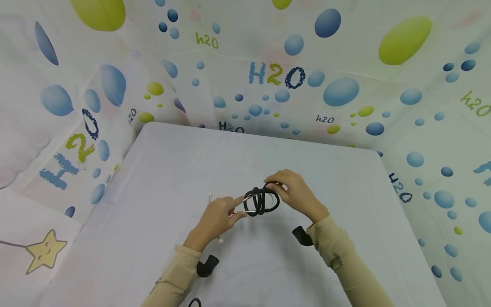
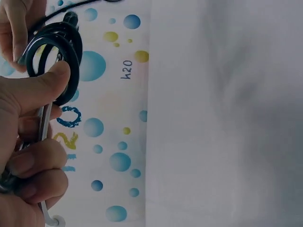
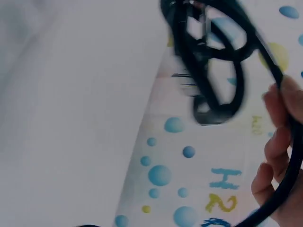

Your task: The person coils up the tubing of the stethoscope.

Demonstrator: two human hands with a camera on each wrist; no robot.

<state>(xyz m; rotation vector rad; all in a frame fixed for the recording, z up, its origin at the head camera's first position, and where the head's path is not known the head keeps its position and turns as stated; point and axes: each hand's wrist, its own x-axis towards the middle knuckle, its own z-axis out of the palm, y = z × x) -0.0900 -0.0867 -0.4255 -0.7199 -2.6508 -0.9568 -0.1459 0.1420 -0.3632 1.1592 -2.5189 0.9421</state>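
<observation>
A stethoscope with black tubing (image 1: pixel 261 202) is held above the white table; its tubing is wound in several loops around the metal ear tubes (image 2: pixel 45 124). My left hand (image 1: pixel 220 213) grips the ear tubes, thumb near the coil. White ear tips (image 1: pixel 210 195) stick out past this hand on both sides. On the coil's right, my right hand (image 1: pixel 297 192) pinches a length of the tubing between thumb and fingers. In the right wrist view a free stretch of tube (image 3: pixel 284 184) runs down past the palm. The chest piece cannot be made out.
The white table (image 1: pixel 172 162) spreads around both hands. Behind and beside it hangs a sheet (image 1: pixel 238 38) printed with drops and lettering. Black wrist cameras (image 1: pixel 207 266) sit at both sleeves. A thin black loop (image 1: pixel 194 302) shows at the bottom edge.
</observation>
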